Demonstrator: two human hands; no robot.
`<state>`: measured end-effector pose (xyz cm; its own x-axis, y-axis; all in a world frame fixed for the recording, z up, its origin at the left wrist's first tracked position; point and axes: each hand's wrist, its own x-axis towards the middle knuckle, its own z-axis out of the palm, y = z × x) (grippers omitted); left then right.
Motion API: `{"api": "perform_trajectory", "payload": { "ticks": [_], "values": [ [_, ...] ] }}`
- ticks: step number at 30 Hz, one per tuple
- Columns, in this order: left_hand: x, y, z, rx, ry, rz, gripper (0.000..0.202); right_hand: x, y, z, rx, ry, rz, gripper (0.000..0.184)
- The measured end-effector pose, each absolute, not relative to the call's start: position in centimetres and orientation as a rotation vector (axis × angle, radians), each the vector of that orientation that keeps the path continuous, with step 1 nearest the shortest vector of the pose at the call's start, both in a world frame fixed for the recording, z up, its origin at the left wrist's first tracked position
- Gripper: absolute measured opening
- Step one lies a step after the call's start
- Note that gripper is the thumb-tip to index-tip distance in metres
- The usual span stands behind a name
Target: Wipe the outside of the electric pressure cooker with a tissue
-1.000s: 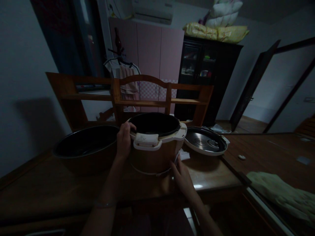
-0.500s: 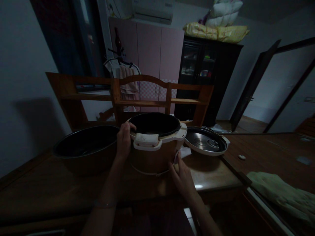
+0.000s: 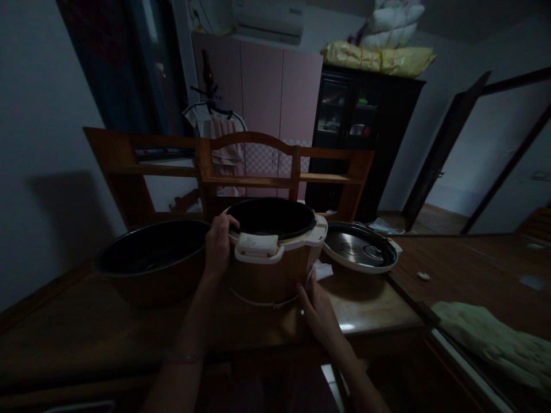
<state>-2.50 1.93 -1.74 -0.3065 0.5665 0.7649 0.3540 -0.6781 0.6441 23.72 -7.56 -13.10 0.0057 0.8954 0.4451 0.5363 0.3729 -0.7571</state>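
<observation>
An open brown rice cooker with a white rim stands on the wooden table. My left hand is closed over its left rim. Pressed against the cooker's lower right side, my right hand holds a white cloth to the body. The cooker's lid lies upside down just to the right.
A large dark bowl sits left of the cooker. A wooden shelf rack stands behind. A pale green cloth lies on a lower surface at right, and a small white object rests on the brown top there.
My right hand with the cloth shifted slightly up, then back down along the cooker's right side. The left hand kept its hold on the rim.
</observation>
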Motion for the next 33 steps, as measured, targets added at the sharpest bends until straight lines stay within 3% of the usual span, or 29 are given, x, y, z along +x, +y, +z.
{"api": "perform_trajectory", "payload": {
  "ticks": [14, 33],
  "values": [
    [-2.6, 1.9, -1.7, 1.778, 1.197, 2.099, 0.047, 21.8, -10.1, -14.6, -1.257, -1.718, 0.386, 0.072],
    [-2.3, 1.5, -1.5, 1.775, 1.176, 2.104, 0.044, 19.3, -12.1, -16.1, -1.250, -1.853, 0.253, 0.086]
  ]
}}
